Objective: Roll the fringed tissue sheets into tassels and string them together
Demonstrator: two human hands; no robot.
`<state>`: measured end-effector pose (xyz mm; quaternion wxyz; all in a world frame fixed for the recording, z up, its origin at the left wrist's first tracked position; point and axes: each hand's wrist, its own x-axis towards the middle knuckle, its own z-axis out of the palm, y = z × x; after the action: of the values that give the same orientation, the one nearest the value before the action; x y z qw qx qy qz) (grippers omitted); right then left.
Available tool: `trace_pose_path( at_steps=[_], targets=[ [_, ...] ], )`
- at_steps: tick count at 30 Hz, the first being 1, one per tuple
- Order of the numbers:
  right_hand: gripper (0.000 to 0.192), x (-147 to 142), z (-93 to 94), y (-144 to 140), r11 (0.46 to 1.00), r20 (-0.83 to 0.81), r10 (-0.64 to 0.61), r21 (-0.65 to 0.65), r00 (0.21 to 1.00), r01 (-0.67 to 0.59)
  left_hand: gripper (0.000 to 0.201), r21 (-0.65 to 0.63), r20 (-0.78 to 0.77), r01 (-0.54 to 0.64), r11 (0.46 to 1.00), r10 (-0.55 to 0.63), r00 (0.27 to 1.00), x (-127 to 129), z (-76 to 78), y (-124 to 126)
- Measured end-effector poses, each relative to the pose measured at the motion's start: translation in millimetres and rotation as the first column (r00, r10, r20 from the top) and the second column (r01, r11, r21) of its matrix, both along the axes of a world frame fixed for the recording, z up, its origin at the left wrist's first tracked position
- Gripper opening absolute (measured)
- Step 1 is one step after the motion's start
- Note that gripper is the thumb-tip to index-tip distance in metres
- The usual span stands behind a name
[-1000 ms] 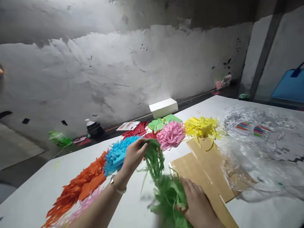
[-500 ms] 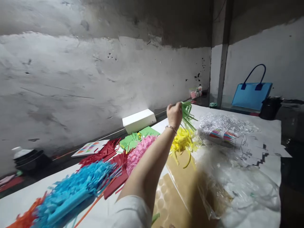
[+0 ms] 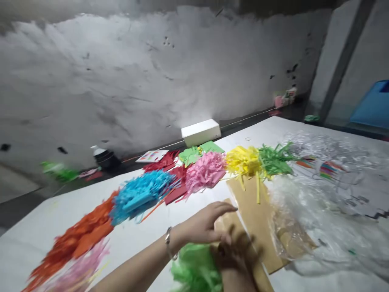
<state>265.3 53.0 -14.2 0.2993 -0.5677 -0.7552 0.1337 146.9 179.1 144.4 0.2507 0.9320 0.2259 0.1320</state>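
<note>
My left hand [image 3: 205, 225], with a bracelet at the wrist, reaches over a brown cardboard sheet [image 3: 253, 211]. Its thumb and fingers are apart with nothing between them. Just below it, my right hand [image 3: 232, 257] is dark and smeared by motion, its fingers partly hidden. Beside the right hand, under my left wrist, is a blurred bunch of light green paper strips [image 3: 197, 269]; whether the right hand grips it does not show. Farther off, a heap of green paper strips [image 3: 275, 158] lies against yellow paper strips [image 3: 243, 160].
Pink [image 3: 205, 170], blue [image 3: 142, 192] and orange paper strips [image 3: 83, 231] run leftward across the white-covered table [image 3: 146, 239]. Clear plastic bags [image 3: 319, 227] cover the right side. A white box [image 3: 200, 133] stands near the wall, and a blue bag [image 3: 372, 107] at far right.
My left hand has let go of the green strips beside the yellow ones and drawn back toward me. My right hand has come in beside it, and the view has swung left.
</note>
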Motion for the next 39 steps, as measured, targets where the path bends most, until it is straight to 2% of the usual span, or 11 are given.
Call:
trace_pose_path(
  at_steps=[2,4,9,15,20,24,27,30,33,36,39],
  targets=[
    [0.035,0,5.2,-1,0.999,-0.036,0.034,-0.027,0.999,-0.035,0.083,0.023,-0.011,-0.071,0.997,0.072,0.997,-44,-3.5,-47],
    [0.047,3,16.7,-3,0.993,-0.073,0.116,-0.025,0.991,-0.118,0.070,0.154,0.029,-0.243,0.958,0.242,0.970,-72,-18.8,-88],
    [0.063,27,39.6,-27,0.963,-0.029,0.227,0.154,0.973,-0.220,0.029,0.462,0.238,-0.525,0.715,0.470,0.850,-114,-47.4,-147],
    [0.080,49,-19.0,-65,0.896,0.417,0.081,0.368,0.905,-0.250,0.022,0.603,0.316,-0.627,0.493,0.574,0.755,-170,-29.8,-184],
    [0.062,74,-28.4,-26,0.987,0.542,0.089,0.065,0.836,-0.147,0.023,0.627,0.351,-0.655,0.421,0.598,0.720,-189,-30.7,-203],
    [0.055,119,-7.5,16,0.996,0.559,0.025,0.059,0.829,-0.070,0.026,0.604,0.367,-0.684,0.409,0.619,0.694,-191,-40.0,-214],
    [0.055,130,7.9,15,0.996,0.561,-0.044,0.094,0.827,-0.011,0.029,0.576,0.376,-0.704,0.415,0.631,0.679,-189,-47.4,-219],
    [0.065,79,39.8,-17,0.954,0.473,0.019,0.254,0.881,-0.156,0.030,0.559,0.375,-0.713,0.422,0.639,0.672,-176,-53.0,-219],
    [0.066,-9,81.6,-48,0.807,0.364,0.224,0.451,0.904,-0.382,0.030,0.534,0.359,-0.707,0.464,0.633,0.686,-155,-54.7,-219],
    [0.036,-70,104.2,-50,0.756,0.204,0.289,0.551,0.935,-0.353,0.027,0.472,0.314,-0.657,0.587,0.585,0.748,-145,-54.2,-225],
    [0.037,-72,98.7,-39,0.726,0.152,0.297,0.606,0.943,-0.326,0.032,0.249,0.357,-0.626,0.739,0.531,0.769,-158,-53.3,-235]
  ],
)
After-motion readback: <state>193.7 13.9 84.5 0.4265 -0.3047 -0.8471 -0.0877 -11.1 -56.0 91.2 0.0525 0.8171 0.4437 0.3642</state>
